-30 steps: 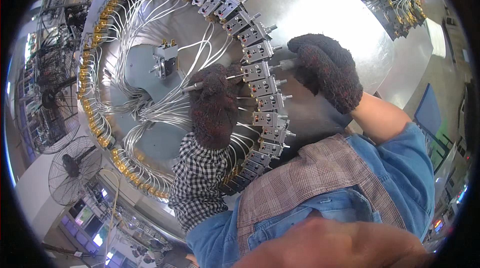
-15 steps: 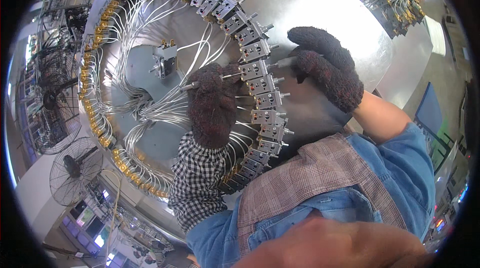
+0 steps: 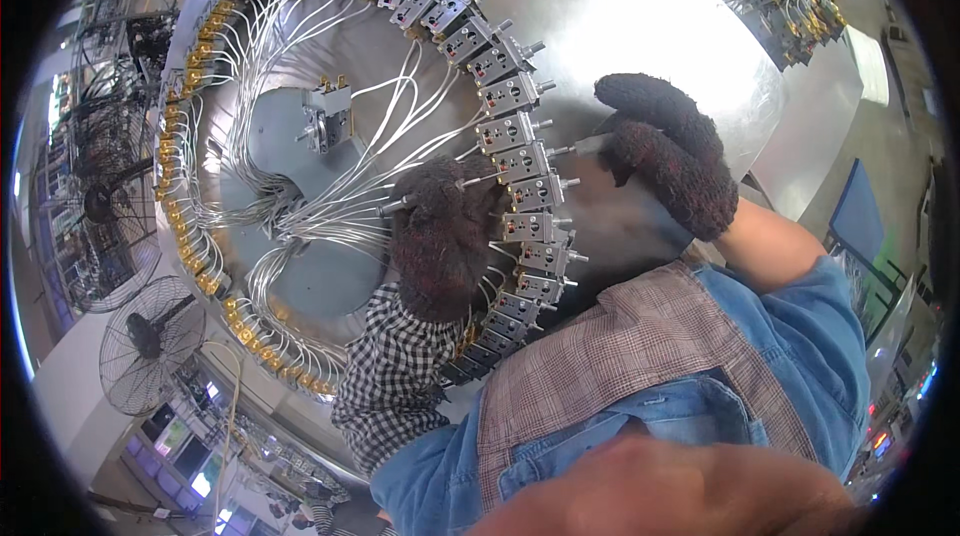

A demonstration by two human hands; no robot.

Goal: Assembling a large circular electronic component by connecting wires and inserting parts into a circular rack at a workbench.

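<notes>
Head view: I see the gloved left hand point(image 3: 442, 241), inside the ring point(image 3: 414, 6), clamped on a slim tool point(image 3: 397, 205), its tip at a metal block point(image 3: 522, 163)! Outside, the gloved right hand point(image 3: 678, 158) grips a grey tool point(image 3: 592, 144) by that block's shaft point(image 3: 560, 150). Hands apart, the block between them.

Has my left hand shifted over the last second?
Yes. Against the lone metal unit on the grey disc, the left hand has moved down the picture and slightly right.

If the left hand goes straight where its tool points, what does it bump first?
The left hand would probably meet the silver block ahead of its tool, though depth is unclear.
</notes>
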